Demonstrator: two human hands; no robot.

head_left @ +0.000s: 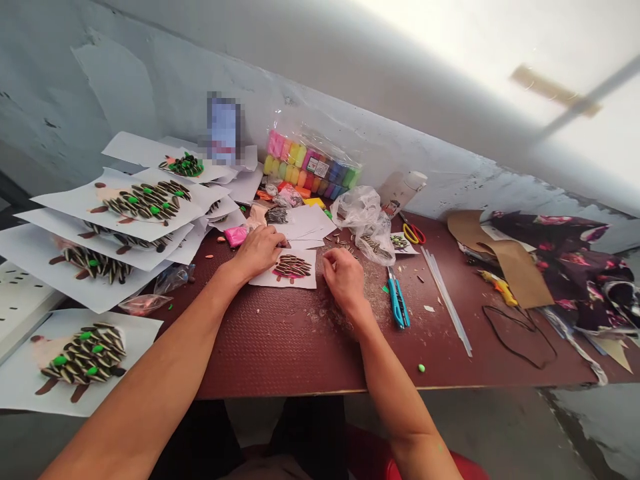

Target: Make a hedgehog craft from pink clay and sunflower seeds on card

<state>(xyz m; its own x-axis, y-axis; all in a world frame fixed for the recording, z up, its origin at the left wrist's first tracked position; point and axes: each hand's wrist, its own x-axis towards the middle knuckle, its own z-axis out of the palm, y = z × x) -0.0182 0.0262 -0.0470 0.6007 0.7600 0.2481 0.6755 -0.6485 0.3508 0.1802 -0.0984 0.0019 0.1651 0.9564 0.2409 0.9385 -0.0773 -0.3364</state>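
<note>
Maroon pebbled worktop [280, 347] runs along a scuffed grey wall [150, 87], crowded with craft materials. At the far right lie dark floral fabric [560, 267] and brown kraft card [520, 267]; along the back stand a bagged set of rainbow modelling clay [310, 163], a white plastic bottle [403, 190] and a crumpled clear plastic bag [363, 220]. Overlapping white paper sheets [60, 267] fill the left side, bearing four large hedgehog figures [145, 203] with spines of striped sunflower seeds and a smaller one further back, several finished off with green clay dots. Directly before the person lies a smaller white sheet [263, 279], its hedgehog picture [293, 267] covered in close rows of seeds over pink clay, with no green dots visible on it. That green trim is the visible difference from the others. The hands are apart, on either side of this sheet: the left hand [257, 252] lies palm-down, its fingers reaching onto the sheet's upper corner, while the right hand [345, 280] curls just beside its right edge, and whether it pinches anything cannot be told. Loose seeds [343, 247] are scattered just beyond it, near a pink clay block [236, 235] on the other side, and a tiny green clay ball [421, 367] sits near the worktop's front edge.
</note>
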